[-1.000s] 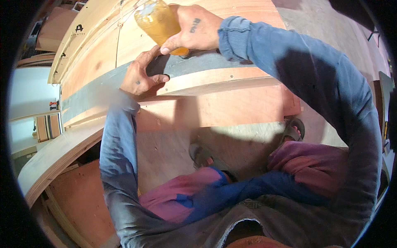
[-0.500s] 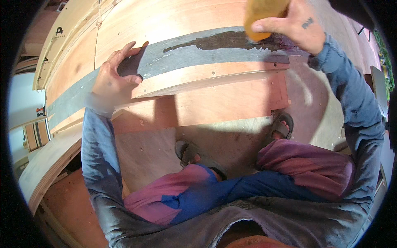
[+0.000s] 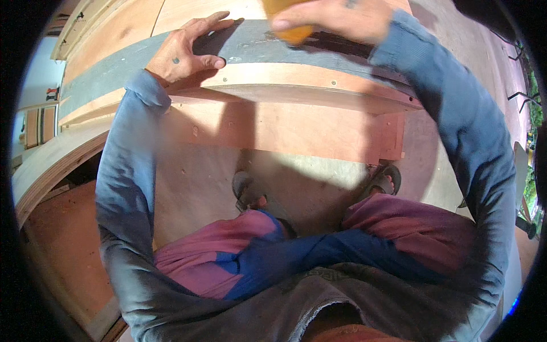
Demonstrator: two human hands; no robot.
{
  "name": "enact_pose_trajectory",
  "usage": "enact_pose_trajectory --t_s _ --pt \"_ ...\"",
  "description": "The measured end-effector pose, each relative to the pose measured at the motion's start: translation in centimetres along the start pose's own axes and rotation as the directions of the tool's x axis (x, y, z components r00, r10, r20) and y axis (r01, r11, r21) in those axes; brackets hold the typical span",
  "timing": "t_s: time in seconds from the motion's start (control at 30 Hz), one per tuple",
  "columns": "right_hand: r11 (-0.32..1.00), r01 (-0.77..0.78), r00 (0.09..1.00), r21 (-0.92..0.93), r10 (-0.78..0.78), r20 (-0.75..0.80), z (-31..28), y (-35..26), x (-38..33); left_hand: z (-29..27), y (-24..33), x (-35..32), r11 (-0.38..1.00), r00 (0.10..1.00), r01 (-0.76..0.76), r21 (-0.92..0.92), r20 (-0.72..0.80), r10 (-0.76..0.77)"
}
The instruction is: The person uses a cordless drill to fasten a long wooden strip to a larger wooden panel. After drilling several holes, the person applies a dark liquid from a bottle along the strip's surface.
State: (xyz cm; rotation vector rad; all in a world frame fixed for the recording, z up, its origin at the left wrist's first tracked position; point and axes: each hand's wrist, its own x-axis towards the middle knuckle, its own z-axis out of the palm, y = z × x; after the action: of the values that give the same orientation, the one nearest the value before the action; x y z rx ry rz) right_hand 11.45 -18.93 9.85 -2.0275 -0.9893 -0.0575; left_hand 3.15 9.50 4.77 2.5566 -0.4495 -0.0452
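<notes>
My left hand rests on the grey strip along the wooden panel, its thumb and fingers spread and holding nothing. My right hand grips an amber-yellow object, thumb along its near side. Its upper part is cut off by the frame's top edge, so I cannot make out its kind. The object's rounded lower end is down at the strip, at the left part of a dark brown smeared patch. My right hand and sleeve hide some of that patch.
A pale wooden ledge with screws runs along the near side of the strip. Below it stands a plywood face. A curved plywood edge lies at the left. My sandalled feet are on the concrete floor.
My right hand has moved left along the strip with the amber-yellow object. The view has shifted, so the panel sits higher in the picture. My left hand remains spread on the strip.
</notes>
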Motion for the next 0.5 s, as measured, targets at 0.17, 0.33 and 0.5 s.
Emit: enact_pose_trajectory --t_s 0.17,0.33,0.5 --pt "1.000 0.007 1.000 -0.013 -0.007 -0.008 -6.6 2.5 -6.5 0.5 1.1 1.5 0.988 1.000 0.003 -0.155 0.016 0.000" --pt "0.994 0.099 0.995 0.039 -0.099 -0.003 -4.1 1.8 -5.3 -0.1 1.0 2.0 0.997 0.998 -0.062 -0.048 -0.003 0.062" --pt "0.986 0.157 0.985 0.061 -0.160 0.062 1.3 -0.2 -0.5 -1.1 1.5 1.0 0.998 0.999 0.003 -0.064 0.053 0.000"
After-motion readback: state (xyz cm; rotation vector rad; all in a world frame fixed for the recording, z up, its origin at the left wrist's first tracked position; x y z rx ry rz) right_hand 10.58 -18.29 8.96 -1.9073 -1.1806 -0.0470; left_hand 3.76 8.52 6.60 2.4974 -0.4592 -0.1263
